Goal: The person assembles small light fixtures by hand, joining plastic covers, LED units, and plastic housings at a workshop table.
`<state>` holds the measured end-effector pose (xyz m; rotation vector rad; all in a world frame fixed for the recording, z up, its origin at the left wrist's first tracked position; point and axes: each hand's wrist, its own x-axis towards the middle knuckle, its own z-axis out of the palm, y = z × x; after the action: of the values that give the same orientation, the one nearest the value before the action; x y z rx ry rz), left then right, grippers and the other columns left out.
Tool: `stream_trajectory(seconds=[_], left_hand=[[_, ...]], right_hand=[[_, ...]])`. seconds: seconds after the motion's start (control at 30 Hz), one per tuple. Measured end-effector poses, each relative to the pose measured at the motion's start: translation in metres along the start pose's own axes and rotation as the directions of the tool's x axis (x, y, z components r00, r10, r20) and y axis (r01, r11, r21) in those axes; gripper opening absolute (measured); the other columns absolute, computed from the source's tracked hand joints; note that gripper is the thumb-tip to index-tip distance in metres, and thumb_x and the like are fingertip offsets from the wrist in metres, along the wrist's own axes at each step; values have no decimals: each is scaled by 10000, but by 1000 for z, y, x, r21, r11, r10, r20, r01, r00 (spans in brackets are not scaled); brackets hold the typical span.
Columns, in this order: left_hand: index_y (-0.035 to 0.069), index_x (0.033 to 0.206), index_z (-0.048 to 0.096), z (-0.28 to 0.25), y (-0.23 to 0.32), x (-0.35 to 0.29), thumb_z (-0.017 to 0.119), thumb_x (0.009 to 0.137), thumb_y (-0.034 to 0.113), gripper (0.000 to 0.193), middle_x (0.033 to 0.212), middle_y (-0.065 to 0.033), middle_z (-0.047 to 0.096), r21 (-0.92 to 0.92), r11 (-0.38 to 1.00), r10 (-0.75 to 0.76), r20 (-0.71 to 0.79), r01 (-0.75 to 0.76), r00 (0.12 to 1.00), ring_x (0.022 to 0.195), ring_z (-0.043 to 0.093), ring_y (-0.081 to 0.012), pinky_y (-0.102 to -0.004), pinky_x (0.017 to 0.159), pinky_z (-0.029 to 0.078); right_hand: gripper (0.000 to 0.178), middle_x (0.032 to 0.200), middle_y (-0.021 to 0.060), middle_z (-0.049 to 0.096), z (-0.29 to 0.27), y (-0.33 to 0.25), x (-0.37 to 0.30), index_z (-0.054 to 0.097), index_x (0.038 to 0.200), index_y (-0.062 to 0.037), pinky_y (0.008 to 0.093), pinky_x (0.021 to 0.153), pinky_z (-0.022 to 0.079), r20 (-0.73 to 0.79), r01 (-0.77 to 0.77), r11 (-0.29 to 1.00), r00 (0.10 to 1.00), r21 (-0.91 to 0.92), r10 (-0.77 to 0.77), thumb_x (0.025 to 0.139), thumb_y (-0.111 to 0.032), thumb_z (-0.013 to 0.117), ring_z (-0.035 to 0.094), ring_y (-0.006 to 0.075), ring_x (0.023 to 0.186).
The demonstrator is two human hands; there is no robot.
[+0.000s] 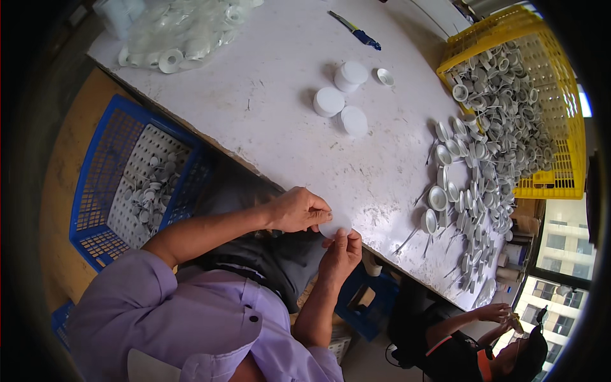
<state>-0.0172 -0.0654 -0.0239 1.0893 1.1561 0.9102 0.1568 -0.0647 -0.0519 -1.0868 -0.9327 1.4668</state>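
Note:
Near the table's front edge, both of my hands pinch a thin white round disc [335, 224]. My left hand [298, 210] is closed at its left rim, fingertips together. My right hand [342, 251] grips its lower edge between thumb and fingers. Farther up the table stand three short stacks of similar white discs: one at the back [351, 74], one to the left [328, 102] and one in front [354, 121]. A small white round cup [385, 77] lies beside them.
A yellow crate [551, 183] at right holds many small white cup-shaped parts; more parts with thin stems [438, 198] spread before it. A bag of parts [184, 38] and a cutter knife [356, 30] lie farther back. A blue basket [86, 216] stands left. Another person [458, 344] sits lower right.

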Motion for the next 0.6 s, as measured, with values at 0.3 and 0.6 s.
stream_trajectory(seconds=[0.3, 0.6], left_hand=[[38, 768, 489, -3, 3, 7, 600, 804, -51, 147, 1169, -162, 580, -211, 949, 167, -299, -236, 939, 932, 627, -156, -254, 744, 517], [61, 706, 439, -3, -5, 6, 613, 770, -78, 231, 1149, -167, 590, -133, 939, 267, -293, -316, 918, 945, 628, -171, -279, 768, 519]], right_hand=[[157, 726, 52, 584, -5, -5, 6, 540, 870, -31, 203, 514, 395, -95, 43, 999, 994, -12, -44, 852, -151, 640, 500, 91, 554], [143, 750, 66, 594, -7, -1, 5, 541, 889, -22, 207, 521, 407, -69, 41, 999, 997, 8, -40, 859, -134, 626, 509, 95, 556]])
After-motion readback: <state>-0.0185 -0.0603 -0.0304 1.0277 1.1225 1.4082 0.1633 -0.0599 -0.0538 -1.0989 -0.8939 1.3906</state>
